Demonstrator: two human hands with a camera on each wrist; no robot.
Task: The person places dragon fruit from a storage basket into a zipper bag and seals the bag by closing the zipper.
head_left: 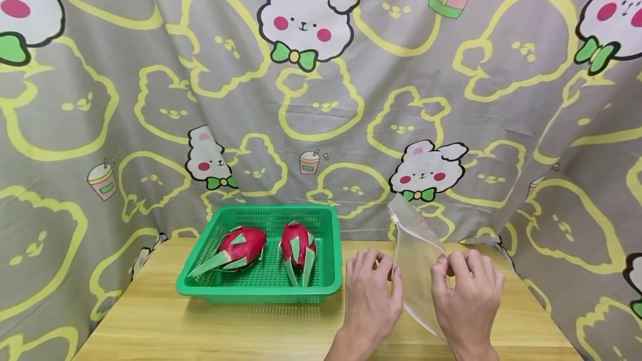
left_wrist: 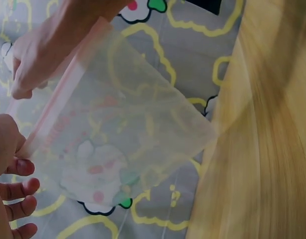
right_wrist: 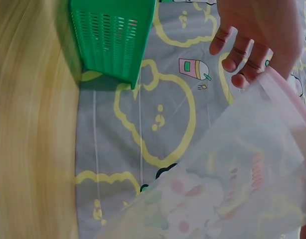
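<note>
Between my two hands, tilted above the table, is a frosted see-through zip bag (head_left: pixel 416 272) with a pale seal strip and a small white slider near one corner. My left hand (head_left: pixel 372 296) pinches one side of its mouth with thumb and forefinger, the other fingers curved loosely. On the opposite side, my right hand (head_left: pixel 467 293) grips the edge with its fingers curled. The left wrist view shows the bag (left_wrist: pixel 138 109) flat and without contents. Most of my right hand falls outside the right wrist view. Left of my hands, two red dragon fruits (head_left: pixel 243 247) (head_left: pixel 297 244) lie apart in a green basket (head_left: pixel 261 289).
The basket stands on a light wooden table (head_left: pixel 150 322), close to my left hand. Behind and at both sides hangs a grey curtain (head_left: pixel 321 110) with cartoon rabbits and yellow outlines, near the table's back edge.
</note>
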